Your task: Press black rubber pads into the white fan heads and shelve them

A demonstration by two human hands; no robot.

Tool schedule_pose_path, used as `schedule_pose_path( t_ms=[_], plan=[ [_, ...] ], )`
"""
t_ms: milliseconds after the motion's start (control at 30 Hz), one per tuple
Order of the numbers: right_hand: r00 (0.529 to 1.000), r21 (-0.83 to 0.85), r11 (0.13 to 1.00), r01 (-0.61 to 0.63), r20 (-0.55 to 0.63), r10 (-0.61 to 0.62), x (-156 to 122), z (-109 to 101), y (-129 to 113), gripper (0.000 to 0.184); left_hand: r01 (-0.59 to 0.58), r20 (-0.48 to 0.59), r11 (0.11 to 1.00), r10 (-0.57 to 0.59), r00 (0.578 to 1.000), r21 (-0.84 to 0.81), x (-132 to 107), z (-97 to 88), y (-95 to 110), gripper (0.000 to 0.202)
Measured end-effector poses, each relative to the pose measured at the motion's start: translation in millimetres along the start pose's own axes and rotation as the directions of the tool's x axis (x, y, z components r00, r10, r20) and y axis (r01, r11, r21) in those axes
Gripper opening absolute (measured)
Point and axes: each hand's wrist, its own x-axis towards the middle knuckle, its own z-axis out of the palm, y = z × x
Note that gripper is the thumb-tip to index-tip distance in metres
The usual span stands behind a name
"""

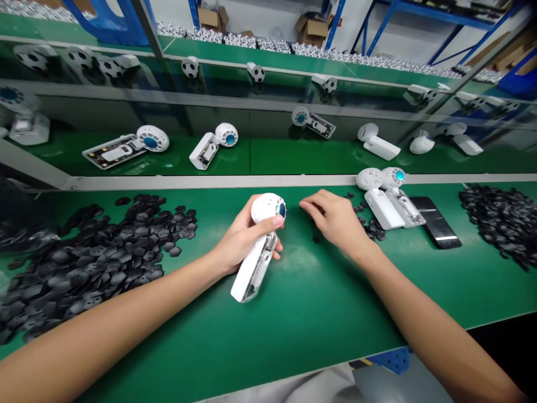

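Note:
My left hand [240, 239] is wrapped around a white plastic device [265, 207] with a round, ball-like head and a long rectangular body. Its thumb lies across the neck, below the head; a dark blue round part faces right, and the body's inside shows along one side. To the right, apart from the device, my right hand [338, 219] hovers low over the table with thumb and index finger closed together. Whatever may be between those fingertips is hidden. Close to this hand lie a few small black pieces [373, 228].
Black pentagonal pieces form a big pile [113, 257] at left and another pile [503, 224] at right. Two white devices [384, 208] lie beside a black phone [436, 221]. Behind a metal rail [251, 182], more devices [205, 150] rest on a green belt [272, 154].

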Motion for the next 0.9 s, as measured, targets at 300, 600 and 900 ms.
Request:
schedule_pose_path(
  t_ms=[300,600,900],
  plan=[
    [0.944,0.780,0.545,-0.308,0.183,0.273,-21.9,-25.0,-78.0,0.015,-0.334,0.028,0.884,0.344,0.938,0.328,-13.0,6.7,12.3,0.047],
    [0.961,0.725,0.648,-0.233,0.069,0.267,-29.3,-16.3,-89.9,0.013,-0.570,0.225,0.469,0.605,0.764,0.675,-18.6,5.6,8.6,0.078],
    [0.976,0.525,0.837,-0.155,-0.050,0.212,-31.7,-24.9,-90.5,0.019,-0.614,0.223,0.460,0.654,0.723,0.641,-10.8,18.6,2.8,0.070]
  ],
)
